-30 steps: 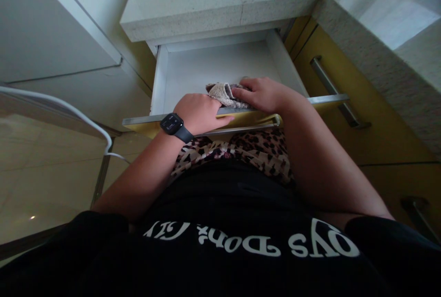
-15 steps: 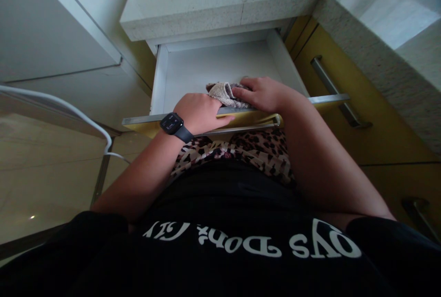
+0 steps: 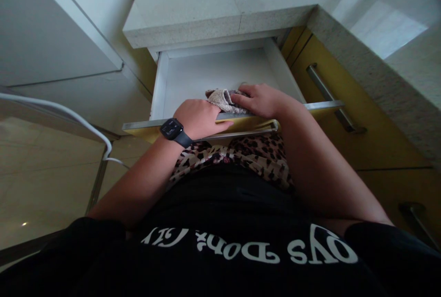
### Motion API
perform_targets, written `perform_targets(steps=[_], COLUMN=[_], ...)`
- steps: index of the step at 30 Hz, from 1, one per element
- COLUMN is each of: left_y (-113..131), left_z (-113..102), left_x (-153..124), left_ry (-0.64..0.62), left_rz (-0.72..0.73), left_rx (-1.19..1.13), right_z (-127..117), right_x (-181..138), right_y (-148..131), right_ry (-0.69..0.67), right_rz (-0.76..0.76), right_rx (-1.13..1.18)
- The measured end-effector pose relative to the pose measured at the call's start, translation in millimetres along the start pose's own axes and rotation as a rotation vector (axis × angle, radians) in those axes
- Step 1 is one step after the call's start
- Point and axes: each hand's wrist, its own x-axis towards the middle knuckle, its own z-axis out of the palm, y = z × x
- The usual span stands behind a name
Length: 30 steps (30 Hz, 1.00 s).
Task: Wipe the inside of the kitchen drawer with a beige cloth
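Observation:
A pulled-out white drawer [image 3: 182, 74] with a yellow front is before me. My left hand [image 3: 196, 117], below a black watch, grips the top edge of the drawer front, its thumb outside and its fingers hidden inside. In my right hand [image 3: 260, 99] is a crumpled, speckled beige-grey cloth [image 3: 220, 98], pressed just behind the front panel near its middle. The cloth's folded end sticks out to the left, close to my left fingers. My right fingertips are partly out of sight behind the cloth.
A pale stone countertop [image 3: 186, 7] overhangs the drawer and turns forward on the right. Yellow cabinets with a metal handle [image 3: 330, 92] stand on that side. White cabinet panels [image 3: 69, 35] and a white cable [image 3: 69, 115] are at left.
The view has tilted slightly, so the counter and drawer sit a little lower in the picture. Both hands keep their places, the right still on the cloth.

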Motion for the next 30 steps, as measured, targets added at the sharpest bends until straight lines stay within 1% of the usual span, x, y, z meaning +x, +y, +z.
perform_targets(steps=[10,14,25,30], left_y=[-0.8,-1.1,-0.6,-0.8], left_z=[-0.6,0.5,2.3,2.0], left_x=[0.0,0.2,0.0,-0.5], left_ry=[-0.008,0.010,0.052,0.050], left_rz=[0.008,0.020,0.025,0.030], left_rx=[0.000,-0.001,0.013,0.018], right_z=[-1.8,-1.4,-1.7,-0.9], right_x=[-0.3,-0.4,0.6,0.7], right_y=[-2.0,-2.4,-3.7,-1.8], right_ry=[-0.026,-0.020,-0.040,-0.031], right_rz=[-0.004,0.025,0.044,0.046], right_rx=[-0.008,0.006,0.026,0.025])
